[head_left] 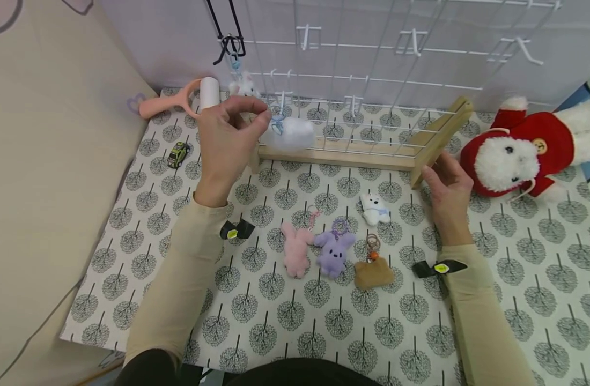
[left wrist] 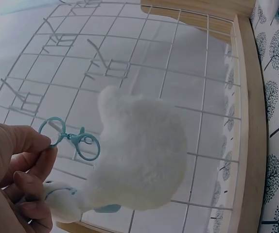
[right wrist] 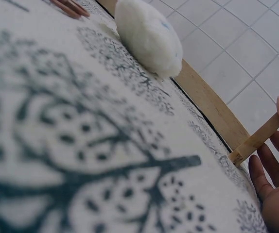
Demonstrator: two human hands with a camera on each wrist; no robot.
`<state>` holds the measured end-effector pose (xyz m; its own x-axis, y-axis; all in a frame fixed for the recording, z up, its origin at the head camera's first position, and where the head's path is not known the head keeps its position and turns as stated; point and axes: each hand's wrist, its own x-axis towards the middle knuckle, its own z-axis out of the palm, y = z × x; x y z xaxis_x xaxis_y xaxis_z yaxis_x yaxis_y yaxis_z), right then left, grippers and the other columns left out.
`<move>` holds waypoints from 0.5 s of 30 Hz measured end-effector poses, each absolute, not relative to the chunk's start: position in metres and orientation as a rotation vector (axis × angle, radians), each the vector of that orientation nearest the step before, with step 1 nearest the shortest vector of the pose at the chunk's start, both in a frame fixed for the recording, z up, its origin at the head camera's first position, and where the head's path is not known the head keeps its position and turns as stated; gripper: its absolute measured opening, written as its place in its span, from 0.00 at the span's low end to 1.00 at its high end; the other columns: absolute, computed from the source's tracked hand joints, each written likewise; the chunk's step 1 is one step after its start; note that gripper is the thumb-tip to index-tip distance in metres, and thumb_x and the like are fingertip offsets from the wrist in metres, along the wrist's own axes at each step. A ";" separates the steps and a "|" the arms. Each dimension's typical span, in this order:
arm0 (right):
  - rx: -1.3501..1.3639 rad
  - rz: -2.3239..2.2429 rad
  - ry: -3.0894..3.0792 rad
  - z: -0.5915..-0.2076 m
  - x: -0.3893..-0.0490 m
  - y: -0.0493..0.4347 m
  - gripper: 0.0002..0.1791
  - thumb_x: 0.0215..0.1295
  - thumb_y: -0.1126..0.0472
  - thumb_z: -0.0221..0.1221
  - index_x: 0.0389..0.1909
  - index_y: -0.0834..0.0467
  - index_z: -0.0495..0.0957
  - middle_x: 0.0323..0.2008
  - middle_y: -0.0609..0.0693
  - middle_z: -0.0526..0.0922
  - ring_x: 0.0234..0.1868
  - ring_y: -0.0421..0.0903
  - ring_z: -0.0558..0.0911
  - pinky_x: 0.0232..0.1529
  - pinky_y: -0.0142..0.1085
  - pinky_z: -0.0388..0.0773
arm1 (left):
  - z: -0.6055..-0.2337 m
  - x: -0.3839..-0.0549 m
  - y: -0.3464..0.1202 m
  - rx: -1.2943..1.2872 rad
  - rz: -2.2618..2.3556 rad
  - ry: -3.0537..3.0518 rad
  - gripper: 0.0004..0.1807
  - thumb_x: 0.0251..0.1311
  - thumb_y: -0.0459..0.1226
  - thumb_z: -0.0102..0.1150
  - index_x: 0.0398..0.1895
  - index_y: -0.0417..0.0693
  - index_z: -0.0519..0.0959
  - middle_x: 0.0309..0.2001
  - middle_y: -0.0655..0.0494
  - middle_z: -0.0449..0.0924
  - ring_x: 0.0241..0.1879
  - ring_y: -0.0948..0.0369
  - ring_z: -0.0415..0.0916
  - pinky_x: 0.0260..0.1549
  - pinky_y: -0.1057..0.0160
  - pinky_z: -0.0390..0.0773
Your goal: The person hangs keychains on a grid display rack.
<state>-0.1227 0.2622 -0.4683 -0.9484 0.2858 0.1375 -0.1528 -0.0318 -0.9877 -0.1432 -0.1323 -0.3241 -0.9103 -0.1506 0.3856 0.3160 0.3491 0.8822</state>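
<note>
Between thumb and fingertips, my left hand [head_left: 225, 142] pinches the light blue ring [left wrist: 52, 118] of a fluffy white plush keychain [head_left: 295, 134]. The plush hangs from the ring in front of the white wire rack, near its lower left hooks. Its blue clasp [left wrist: 76, 138] shows in the left wrist view, while the ring is partly behind my fingertips. At the rack's right end, my right hand [head_left: 449, 193] holds the wooden side foot [head_left: 442, 136], thumb on one side and fingers on the other.
On the tree-patterned cloth lie pink [head_left: 296, 251], purple [head_left: 333, 254], brown [head_left: 374, 273] and white [head_left: 374, 209] plush keychains. Another white plush [head_left: 245, 86] hangs from a black hook. A red-hooded plush [head_left: 509, 163] lies right; a toy car [head_left: 178, 154] and peach-coloured handle [head_left: 164, 104] are left.
</note>
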 end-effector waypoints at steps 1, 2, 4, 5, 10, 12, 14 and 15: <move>-0.138 2.054 -1.948 -0.468 -0.123 0.262 0.27 0.68 0.71 0.67 0.67 0.56 0.81 0.63 0.52 0.83 0.65 0.48 0.79 0.67 0.33 0.74 | -0.323 -0.144 -0.132 -0.138 -1.596 -2.213 0.04 0.60 0.31 0.74 0.36 0.39 0.90 0.24 0.59 0.81 0.19 0.62 0.63 0.22 0.66 0.59; -0.139 2.055 -1.949 -0.468 -0.123 0.262 0.27 0.68 0.71 0.67 0.68 0.56 0.81 0.63 0.52 0.83 0.65 0.48 0.79 0.67 0.33 0.74 | -0.322 -0.145 -0.131 -0.133 -1.605 -2.208 0.04 0.60 0.31 0.74 0.37 0.39 0.90 0.25 0.59 0.82 0.20 0.62 0.63 0.22 0.66 0.59; -0.142 2.061 -1.948 -0.469 -0.123 0.262 0.27 0.68 0.71 0.67 0.68 0.56 0.81 0.63 0.53 0.83 0.66 0.48 0.79 0.67 0.33 0.73 | -0.322 -0.147 -0.130 -0.125 -1.609 -2.202 0.04 0.60 0.32 0.74 0.36 0.39 0.90 0.25 0.58 0.82 0.20 0.62 0.63 0.22 0.66 0.59; -0.145 2.063 -1.949 -0.469 -0.123 0.262 0.27 0.68 0.71 0.67 0.68 0.56 0.81 0.63 0.53 0.83 0.66 0.48 0.79 0.67 0.34 0.73 | -0.322 -0.148 -0.129 -0.119 -1.608 -2.203 0.04 0.60 0.32 0.74 0.36 0.40 0.90 0.25 0.57 0.82 0.20 0.62 0.63 0.22 0.66 0.59; -0.153 2.066 -1.957 -0.469 -0.123 0.263 0.27 0.68 0.70 0.67 0.68 0.56 0.80 0.65 0.53 0.82 0.66 0.48 0.78 0.69 0.34 0.72 | -0.325 -0.149 -0.127 -0.094 -1.577 -2.215 0.05 0.60 0.32 0.74 0.36 0.39 0.90 0.33 0.52 0.88 0.21 0.63 0.64 0.23 0.67 0.61; -0.158 2.069 -1.954 -0.469 -0.123 0.263 0.27 0.68 0.70 0.67 0.68 0.56 0.80 0.65 0.52 0.82 0.67 0.48 0.78 0.70 0.34 0.72 | -0.327 -0.148 -0.126 -0.083 -1.576 -2.225 0.05 0.60 0.32 0.74 0.37 0.39 0.90 0.35 0.51 0.89 0.21 0.63 0.65 0.22 0.67 0.61; -0.170 2.070 -1.951 -0.470 -0.124 0.264 0.28 0.68 0.70 0.68 0.68 0.56 0.80 0.64 0.52 0.82 0.66 0.48 0.78 0.69 0.34 0.72 | -0.330 -0.148 -0.126 -0.074 -1.579 -2.237 0.05 0.61 0.32 0.74 0.38 0.40 0.90 0.35 0.52 0.89 0.20 0.62 0.64 0.21 0.67 0.60; -0.174 2.068 -1.951 -0.470 -0.124 0.264 0.28 0.68 0.70 0.68 0.68 0.56 0.80 0.64 0.52 0.83 0.66 0.48 0.78 0.69 0.33 0.72 | -0.331 -0.148 -0.126 -0.072 -1.584 -2.238 0.05 0.61 0.32 0.74 0.38 0.40 0.90 0.34 0.53 0.89 0.20 0.62 0.64 0.21 0.66 0.60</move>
<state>-0.1241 0.2643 -0.4700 -0.9502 0.2912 0.1108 -0.1275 -0.0391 -0.9911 -0.1479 -0.1260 -0.3313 -0.9201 -0.1833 0.3461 0.2653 0.3581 0.8952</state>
